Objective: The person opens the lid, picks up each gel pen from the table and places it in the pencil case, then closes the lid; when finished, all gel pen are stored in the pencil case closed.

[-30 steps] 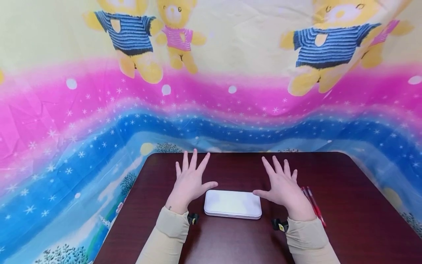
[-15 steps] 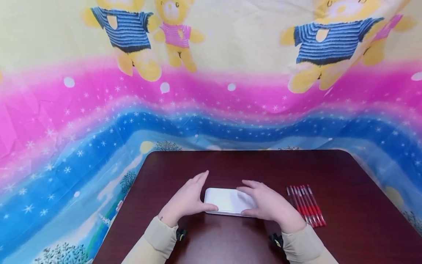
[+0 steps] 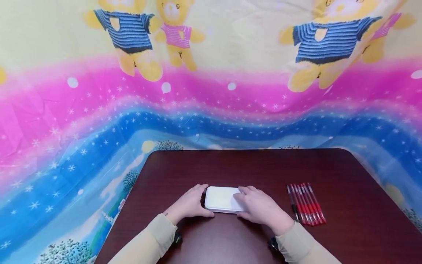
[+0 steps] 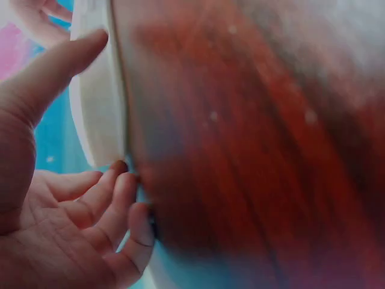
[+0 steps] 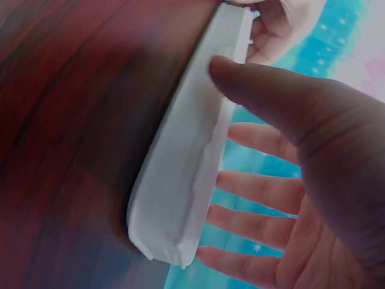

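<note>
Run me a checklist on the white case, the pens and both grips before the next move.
1. White case between both grips: ok.
2. Right grip placed: ok, thumb at the near side, fingers over the top.
3. Left grip firm on the case: cannot tell; thumb by the near edge, but a gap shows between palm and left end.
4. Right end visible from above: not ok, the right grip covers it.
5. Pens out of the way: ok, the red pens and black pen lie apart on the table, right of the case.
</note>
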A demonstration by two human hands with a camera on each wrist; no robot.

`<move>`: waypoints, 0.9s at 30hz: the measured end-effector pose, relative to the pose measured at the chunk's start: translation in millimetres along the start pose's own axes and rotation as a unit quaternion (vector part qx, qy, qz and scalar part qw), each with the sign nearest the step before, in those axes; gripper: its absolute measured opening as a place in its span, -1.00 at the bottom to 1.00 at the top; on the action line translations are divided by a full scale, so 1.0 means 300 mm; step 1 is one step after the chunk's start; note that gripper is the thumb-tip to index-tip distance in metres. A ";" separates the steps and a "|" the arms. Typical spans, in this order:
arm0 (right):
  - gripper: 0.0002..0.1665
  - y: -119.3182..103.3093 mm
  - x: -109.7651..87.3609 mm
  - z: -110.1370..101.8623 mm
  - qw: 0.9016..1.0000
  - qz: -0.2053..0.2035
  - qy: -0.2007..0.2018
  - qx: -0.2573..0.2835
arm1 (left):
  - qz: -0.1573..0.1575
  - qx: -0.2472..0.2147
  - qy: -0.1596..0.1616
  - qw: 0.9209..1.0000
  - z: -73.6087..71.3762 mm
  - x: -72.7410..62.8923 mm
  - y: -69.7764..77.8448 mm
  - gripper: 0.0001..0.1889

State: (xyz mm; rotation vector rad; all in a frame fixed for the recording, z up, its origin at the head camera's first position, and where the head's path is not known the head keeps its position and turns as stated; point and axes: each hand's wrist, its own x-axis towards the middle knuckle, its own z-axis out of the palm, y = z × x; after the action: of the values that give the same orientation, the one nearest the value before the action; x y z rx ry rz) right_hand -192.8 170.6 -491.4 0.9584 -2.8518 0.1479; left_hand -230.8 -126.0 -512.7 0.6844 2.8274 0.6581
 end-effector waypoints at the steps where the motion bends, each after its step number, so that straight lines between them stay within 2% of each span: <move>1: -0.35 0.000 0.002 0.001 1.000 -0.003 0.003 -0.007 | 0.002 -0.004 0.002 1.000 0.002 0.008 -0.003 0.17; 7: -0.36 0.001 0.017 0.006 0.998 -0.032 0.013 -0.047 | 0.013 -0.021 -0.002 1.000 0.008 0.042 -0.025 0.02; 14: -0.37 0.012 0.027 0.019 0.992 -0.069 0.032 -0.098 | 0.011 -0.031 0.000 0.999 0.015 0.060 -0.040 0.01; 20: -0.39 0.033 0.023 0.039 0.989 -0.095 0.050 -0.103 | 0.007 -0.024 0.007 1.000 0.030 0.064 -0.042 -0.01; 27: -0.38 0.046 0.024 0.048 0.985 -0.116 0.062 -0.112 | 0.003 -0.025 0.005 1.000 0.024 0.067 -0.043 -0.01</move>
State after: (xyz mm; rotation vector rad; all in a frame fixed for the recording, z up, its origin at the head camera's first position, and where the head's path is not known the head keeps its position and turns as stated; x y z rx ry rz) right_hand -208.3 175.4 -505.2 1.1764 -2.5530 -0.1290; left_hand -251.9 -124.0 -525.9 0.6828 2.8085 0.7337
